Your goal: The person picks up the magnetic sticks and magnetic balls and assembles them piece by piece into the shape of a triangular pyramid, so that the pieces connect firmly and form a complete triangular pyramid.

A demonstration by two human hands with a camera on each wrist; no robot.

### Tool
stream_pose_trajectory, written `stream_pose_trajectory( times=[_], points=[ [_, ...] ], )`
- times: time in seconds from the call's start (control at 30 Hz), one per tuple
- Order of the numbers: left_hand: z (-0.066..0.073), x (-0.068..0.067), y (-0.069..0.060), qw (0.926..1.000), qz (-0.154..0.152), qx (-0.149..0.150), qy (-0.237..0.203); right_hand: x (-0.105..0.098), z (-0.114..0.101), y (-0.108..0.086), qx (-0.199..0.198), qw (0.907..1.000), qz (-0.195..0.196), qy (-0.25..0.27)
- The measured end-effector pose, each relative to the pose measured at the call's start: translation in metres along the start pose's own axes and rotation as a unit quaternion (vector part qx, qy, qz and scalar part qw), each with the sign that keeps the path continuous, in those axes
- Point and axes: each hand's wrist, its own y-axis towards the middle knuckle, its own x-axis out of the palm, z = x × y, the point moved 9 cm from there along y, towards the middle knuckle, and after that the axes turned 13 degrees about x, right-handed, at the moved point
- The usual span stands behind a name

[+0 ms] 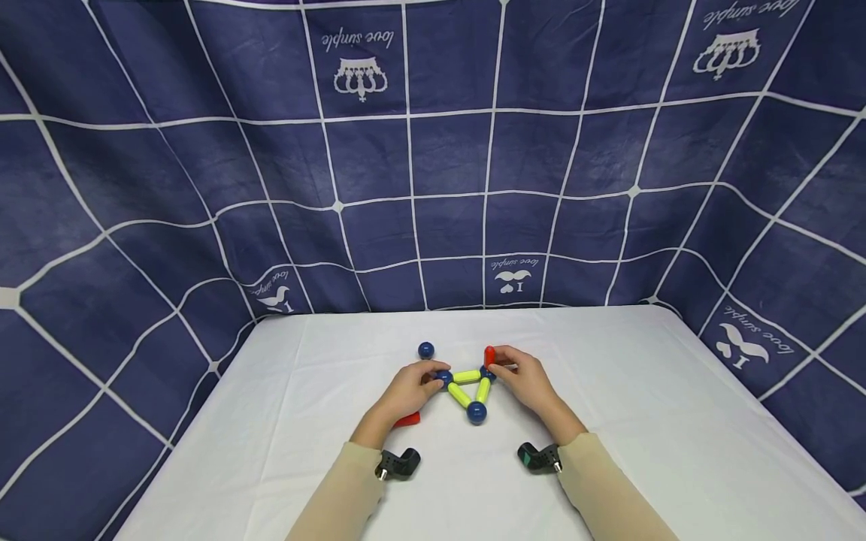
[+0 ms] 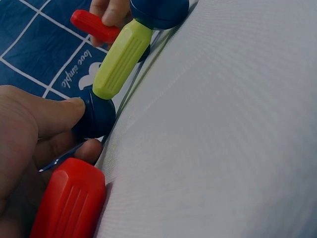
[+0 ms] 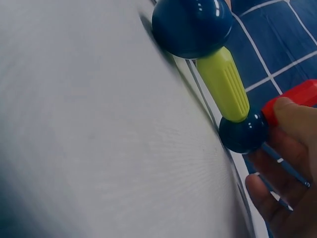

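Observation:
Three yellow-green rods (image 1: 467,376) and three blue balls form a flat triangle on the table. My left hand (image 1: 406,389) pinches the left corner ball (image 1: 444,378) between thumb and fingers; the left wrist view shows this ball (image 2: 96,116) too. At the far right corner, my right hand (image 1: 531,382) pinches a red rod (image 1: 490,356), which stands upright with its lower end at the corner ball (image 3: 243,131). The near corner ball (image 1: 476,412) is untouched. Beside the left hand lies another red rod (image 1: 407,420), partly hidden by that hand in the head view.
A loose blue ball (image 1: 425,350) sits beyond the left hand. White cloth covers the table (image 1: 676,421). A dark blue curtain (image 1: 446,158) with white lines hangs behind the table and along its sides. Each wrist carries a small black camera (image 1: 404,463).

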Motion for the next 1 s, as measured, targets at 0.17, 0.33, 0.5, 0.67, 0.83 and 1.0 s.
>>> stream_pose_trajectory(
  times=[0.17, 0.33, 0.5, 0.67, 0.83, 1.0],
  points=[
    [0.000, 0.000, 0.001, 1.0000, 0.003, 0.002, -0.005, 0.004, 0.007, -0.001, 0.004, 0.9995, -0.021, -0.024],
    [0.000, -0.003, 0.001, 0.9997, 0.021, 0.005, -0.015, 0.006, 0.007, -0.001, -0.013, 0.9991, -0.031, -0.026],
    [-0.004, -0.008, -0.001, 0.9976, 0.051, -0.005, -0.046, 0.006, 0.007, -0.002, -0.020, 0.9987, -0.029, -0.036],
    [-0.007, -0.012, -0.001, 0.9936, 0.082, -0.013, -0.077, 0.006, 0.010, -0.003, -0.012, 0.9990, -0.025, -0.036],
    [-0.010, -0.018, -0.001, 0.9869, 0.123, -0.022, -0.102, 0.005, 0.011, -0.004, -0.008, 0.9995, -0.017, -0.024],
    [-0.015, -0.029, -0.002, 0.9746, 0.182, -0.042, -0.124, 0.002, 0.012, -0.005, -0.006, 0.9999, -0.003, -0.015]
  ],
)
